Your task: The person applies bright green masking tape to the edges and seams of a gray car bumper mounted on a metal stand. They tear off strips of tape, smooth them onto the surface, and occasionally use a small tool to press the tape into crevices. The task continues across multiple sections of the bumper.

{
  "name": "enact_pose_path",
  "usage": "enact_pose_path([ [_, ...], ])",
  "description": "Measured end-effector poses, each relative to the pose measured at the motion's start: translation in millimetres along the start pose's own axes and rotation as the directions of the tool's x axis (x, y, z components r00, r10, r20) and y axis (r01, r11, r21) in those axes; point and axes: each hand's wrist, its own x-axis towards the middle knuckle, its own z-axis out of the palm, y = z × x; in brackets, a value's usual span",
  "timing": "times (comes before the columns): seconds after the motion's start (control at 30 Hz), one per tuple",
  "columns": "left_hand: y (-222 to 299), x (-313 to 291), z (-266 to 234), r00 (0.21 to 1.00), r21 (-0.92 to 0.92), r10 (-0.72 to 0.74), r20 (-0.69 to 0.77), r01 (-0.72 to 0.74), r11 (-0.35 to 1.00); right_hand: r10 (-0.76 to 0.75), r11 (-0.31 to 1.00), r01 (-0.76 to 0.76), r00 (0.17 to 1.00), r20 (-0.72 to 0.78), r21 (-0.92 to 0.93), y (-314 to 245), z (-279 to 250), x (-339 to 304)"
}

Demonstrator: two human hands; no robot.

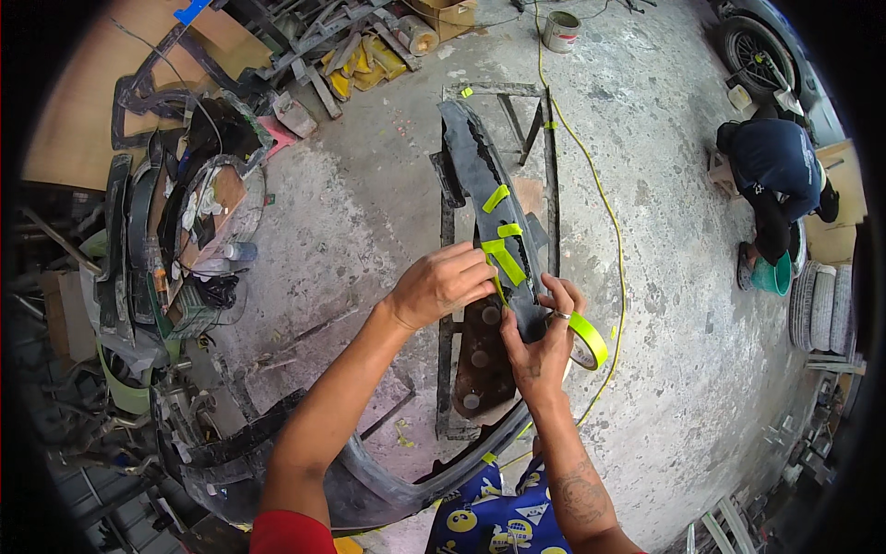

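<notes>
A long dark grey car bumper piece (475, 152) with a ragged edge lies on a metal stand in front of me. Several bright yellow-green tape strips (503, 258) are stuck across it. My left hand (449, 284) is closed in a pinch on a narrow end of tape strip at the piece's left edge. My right hand (544, 346) grips the near end of the piece, thumb on the left side and fingers on the right. A roll of yellow-green tape (591, 343) sits against that hand's outer side, apparently held by its hidden fingers.
The metal stand (552, 185) carries the piece. A curved black bumper (388, 485) lies close to me. Scrap parts (175, 212) crowd the left. A yellow cord (614, 222) crosses the floor. At right, a person (775, 166) crouches by a car wheel (759, 51) and a green bucket (773, 275).
</notes>
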Motion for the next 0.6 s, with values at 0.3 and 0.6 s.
enact_pose_path([
  [0.3,5.4,3.2,-6.0,0.998,-0.037,-0.056,0.018,0.056,0.998,0.035,0.999,-0.035,0.999,0.042,0.008,-1.2,-6.3,-0.7],
  [0.6,80.7,-11.9,-72.8,0.98,0.055,-0.198,0.032,0.196,0.979,-0.085,0.995,0.092,0.976,0.199,-0.026,-15.8,-89.0,-15.4],
])
